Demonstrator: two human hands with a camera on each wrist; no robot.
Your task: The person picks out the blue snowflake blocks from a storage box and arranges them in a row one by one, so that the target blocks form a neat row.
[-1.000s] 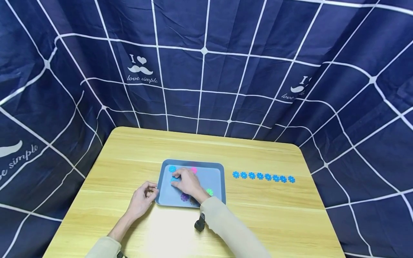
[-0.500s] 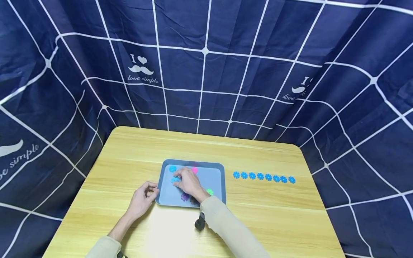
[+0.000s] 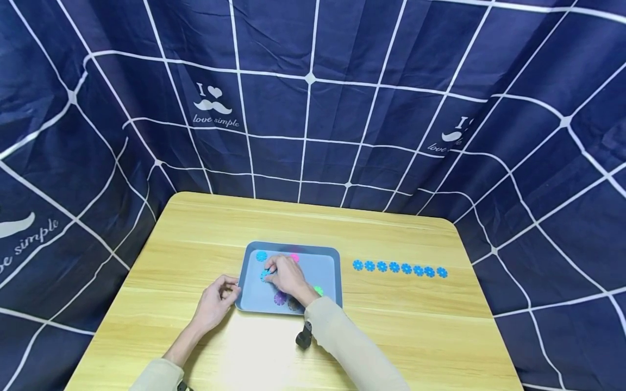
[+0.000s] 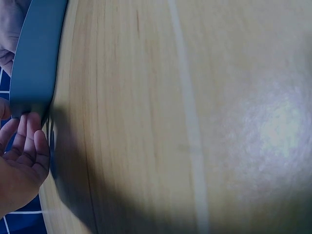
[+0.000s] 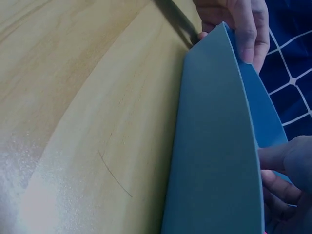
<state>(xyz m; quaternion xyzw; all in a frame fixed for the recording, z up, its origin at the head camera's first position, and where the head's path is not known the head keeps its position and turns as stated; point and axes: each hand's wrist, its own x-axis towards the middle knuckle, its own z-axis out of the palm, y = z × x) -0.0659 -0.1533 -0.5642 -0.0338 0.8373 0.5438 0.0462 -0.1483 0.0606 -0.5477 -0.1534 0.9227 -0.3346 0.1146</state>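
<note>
A grey-blue tray [image 3: 303, 310] lies on the table, with flower-shaped plastic discs inside. My left hand [image 3: 215, 303] holds the tray's left wall; in the right wrist view its thumb [image 5: 246, 54] lies over the rim. Inside the tray, my right hand [image 3: 287, 276] pinches a blue flower-shaped disc [image 3: 264, 276] at its right side, thumb and forefinger close together. Another blue disc [image 3: 261, 256] sits in the far left corner. A pink disc [image 3: 294, 257], a purple disc [image 3: 280, 298], a brown disc [image 3: 293, 304] and a green disc [image 3: 318, 291] are around the right hand, some partly covered.
Right of the tray, a straight row of several blue flower-shaped discs [image 3: 394, 267] lies on the wooden table [image 3: 391, 336]. A dark blue curtain [image 3: 274, 119] with white lines surrounds the table's back and sides. A black wrist camera [image 3: 304, 336] hangs beneath the right sleeve.
My right thumb and forefinger have closed together on the blue disc, after standing apart around it. The left hand and the tray have stayed in place.
</note>
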